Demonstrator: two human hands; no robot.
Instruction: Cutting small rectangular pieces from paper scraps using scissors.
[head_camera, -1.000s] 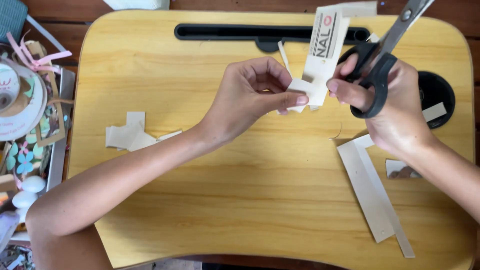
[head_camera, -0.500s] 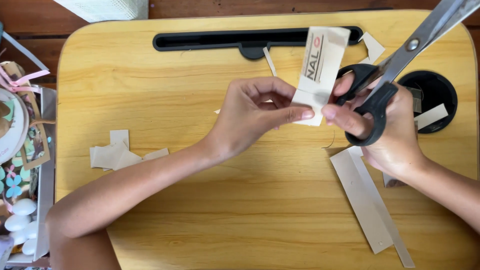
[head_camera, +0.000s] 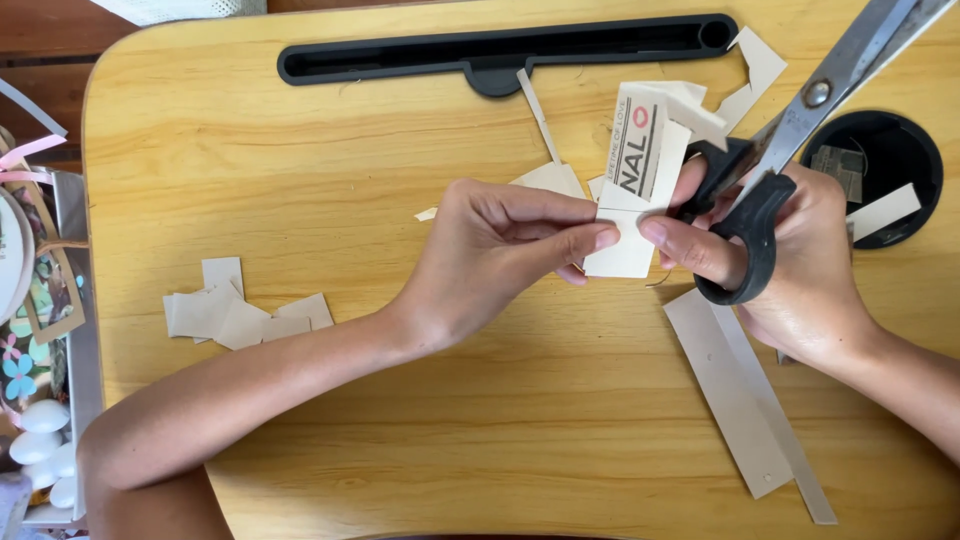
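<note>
My left hand (head_camera: 505, 255) pinches the lower left edge of a small white card piece (head_camera: 640, 185) with printed lettering, held above a wooden lap table (head_camera: 330, 160). My right hand (head_camera: 790, 260) touches the card's right edge with its fingertips while gripping black-handled scissors (head_camera: 770, 170), whose steel blades point up and to the right, off the frame. The blades look nearly closed and are not on the card.
Cut card scraps (head_camera: 240, 315) lie at the table's left. Long grey card strips (head_camera: 745, 400) lie under my right wrist. A black slot (head_camera: 500, 55) runs along the far edge, a black cup hole (head_camera: 880, 175) holds scraps at right. Craft items (head_camera: 35, 340) crowd the left side.
Both hands and the card have shifted slightly down and left in view as the camera moved closer. The grip on card and scissors is the same.
</note>
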